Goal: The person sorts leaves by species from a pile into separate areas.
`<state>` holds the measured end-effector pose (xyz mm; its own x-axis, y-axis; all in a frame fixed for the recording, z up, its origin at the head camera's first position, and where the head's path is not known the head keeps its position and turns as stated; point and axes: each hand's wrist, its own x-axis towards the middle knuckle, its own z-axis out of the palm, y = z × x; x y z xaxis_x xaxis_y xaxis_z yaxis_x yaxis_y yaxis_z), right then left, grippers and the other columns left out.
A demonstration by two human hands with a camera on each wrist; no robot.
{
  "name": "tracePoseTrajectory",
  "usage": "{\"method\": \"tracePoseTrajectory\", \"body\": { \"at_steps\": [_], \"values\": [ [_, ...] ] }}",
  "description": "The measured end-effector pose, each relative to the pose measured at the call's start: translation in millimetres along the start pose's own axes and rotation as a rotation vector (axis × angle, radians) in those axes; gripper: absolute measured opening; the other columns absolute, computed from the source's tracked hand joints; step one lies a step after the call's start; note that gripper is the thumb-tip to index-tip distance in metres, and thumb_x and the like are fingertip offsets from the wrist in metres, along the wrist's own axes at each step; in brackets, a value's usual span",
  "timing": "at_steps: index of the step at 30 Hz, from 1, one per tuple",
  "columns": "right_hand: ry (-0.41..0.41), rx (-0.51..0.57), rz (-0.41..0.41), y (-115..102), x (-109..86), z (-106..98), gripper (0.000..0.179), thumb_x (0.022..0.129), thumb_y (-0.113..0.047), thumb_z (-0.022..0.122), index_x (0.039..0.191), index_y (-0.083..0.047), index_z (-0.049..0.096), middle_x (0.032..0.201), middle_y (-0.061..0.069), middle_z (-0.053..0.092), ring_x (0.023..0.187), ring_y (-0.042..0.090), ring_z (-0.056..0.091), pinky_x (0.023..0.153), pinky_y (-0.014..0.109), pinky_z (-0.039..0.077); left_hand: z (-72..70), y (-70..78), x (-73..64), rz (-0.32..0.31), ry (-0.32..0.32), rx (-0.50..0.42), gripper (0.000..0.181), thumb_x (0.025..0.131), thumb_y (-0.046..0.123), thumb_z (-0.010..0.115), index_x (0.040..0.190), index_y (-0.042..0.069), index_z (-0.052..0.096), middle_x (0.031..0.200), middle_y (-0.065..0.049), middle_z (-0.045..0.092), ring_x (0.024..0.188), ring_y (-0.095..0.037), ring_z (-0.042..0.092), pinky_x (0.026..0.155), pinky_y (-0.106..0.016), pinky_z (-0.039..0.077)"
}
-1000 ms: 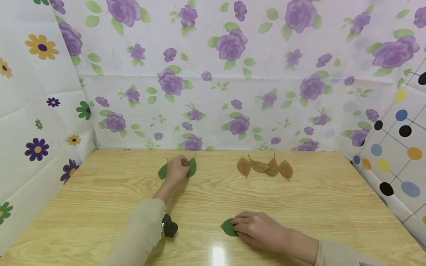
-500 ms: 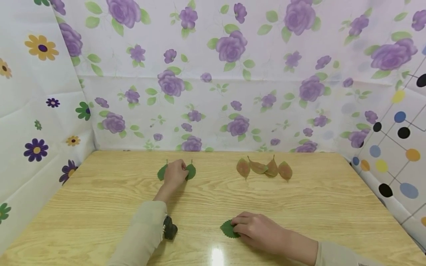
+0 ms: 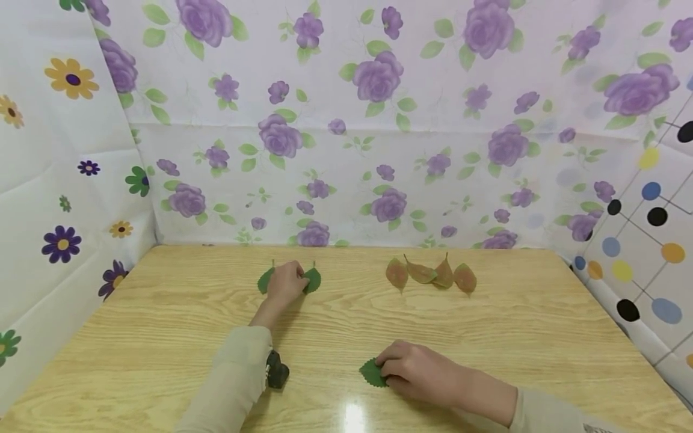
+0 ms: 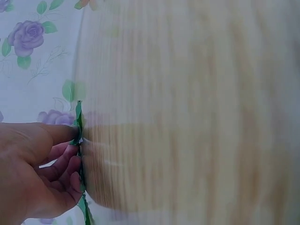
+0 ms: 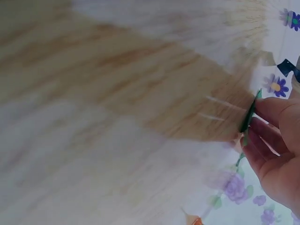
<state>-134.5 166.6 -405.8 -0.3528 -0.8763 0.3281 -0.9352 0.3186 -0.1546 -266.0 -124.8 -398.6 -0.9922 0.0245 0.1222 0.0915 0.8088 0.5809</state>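
Note:
Near the back of the wooden table, my left hand (image 3: 287, 281) pinches the right one of two serrated green leaves (image 3: 312, 280) between thumb and fingers. The other green leaf (image 3: 264, 280) lies left of this hand, partly hidden by it. In the left wrist view, the thumb and fingertips meet a green leaf (image 4: 78, 115) seen edge-on against the tabletop. Closer to the front, my right hand (image 3: 417, 371) holds another green leaf (image 3: 372, 373), its tip pointing left and its stem end hidden under the fingers. The right wrist view shows that leaf (image 5: 250, 112) edge-on at the fingertips.
Several reddish-brown leaves (image 3: 421, 270) lie in a row at the back right of the table (image 3: 346, 319), the middle ones overlapping. Flower-printed cloth (image 3: 335, 168) hangs behind the table's back edge. A black wrist camera (image 3: 277, 370) sits at the left sleeve.
The left hand has drawn the right-hand green leaf slightly down, level with the leaf beside it. The right hand stays at its leaf with only a slight shift of the fingers.

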Motion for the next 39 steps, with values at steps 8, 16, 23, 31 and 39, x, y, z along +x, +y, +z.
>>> {"method": "tracePoseTrajectory", "body": {
  "at_steps": [8, 16, 23, 31, 39],
  "values": [
    [-0.073, 0.132, 0.122, -3.0, 2.5, -2.5, 0.026, 0.084, 0.002, 0.072, 0.109, 0.002, 0.067, 0.119, 0.016, 0.058, 0.104, 0.024, 0.061, 0.086, 0.016, 0.047, 1.3, -1.7, 0.9, -0.018, -0.009, -0.010, 0.017, 0.090, 0.007, 0.066, 0.099, -0.007, 0.064, 0.086, -0.014, 0.066, 0.076, -0.026, 0.063, 0.066, -0.036, 0.053],
    [-0.164, 0.294, 0.344, -2.2, 13.6, -7.5, 0.035, 0.083, 0.002, 0.071, 0.118, -0.003, 0.067, 0.120, 0.005, 0.061, 0.108, 0.017, 0.057, 0.086, 0.020, 0.049, 3.1, -4.9, 1.1, -0.001, 0.002, -0.021, 0.018, 0.090, 0.008, 0.067, 0.099, -0.007, 0.063, 0.088, -0.015, 0.066, 0.082, -0.029, 0.064, 0.071, -0.039, 0.053],
    [-0.194, 0.413, 0.434, 5.2, 21.7, -12.0, 0.039, 0.077, 0.003, 0.078, 0.115, -0.002, 0.068, 0.105, -0.002, 0.059, 0.086, 0.005, 0.051, 0.072, 0.018, 0.049, 3.0, -4.2, 1.2, 0.000, -0.009, -0.025, 0.017, 0.090, 0.007, 0.068, 0.098, -0.007, 0.063, 0.086, -0.014, 0.066, 0.080, -0.028, 0.063, 0.071, -0.039, 0.053],
    [-0.220, 0.484, 0.510, 6.9, 29.3, -15.4, 0.028, 0.074, 0.004, 0.079, 0.099, -0.005, 0.071, 0.088, -0.007, 0.053, 0.077, 0.006, 0.049, 0.067, 0.020, 0.047, 2.4, -3.0, 1.1, -0.004, -0.006, -0.011, 0.018, 0.090, 0.008, 0.068, 0.100, -0.006, 0.063, 0.089, -0.015, 0.067, 0.083, -0.031, 0.064, 0.072, -0.042, 0.053],
    [-0.134, 0.522, 0.516, 13.2, 33.5, -7.9, 0.011, 0.087, 0.001, 0.069, 0.090, -0.010, 0.067, 0.087, -0.006, 0.057, 0.077, 0.005, 0.053, 0.067, 0.021, 0.050, 1.4, -4.5, -0.4, 0.005, 0.002, -0.018, 0.017, 0.090, 0.007, 0.067, 0.099, -0.006, 0.063, 0.087, -0.015, 0.066, 0.082, -0.030, 0.064, 0.071, -0.041, 0.053]
  ]
}}
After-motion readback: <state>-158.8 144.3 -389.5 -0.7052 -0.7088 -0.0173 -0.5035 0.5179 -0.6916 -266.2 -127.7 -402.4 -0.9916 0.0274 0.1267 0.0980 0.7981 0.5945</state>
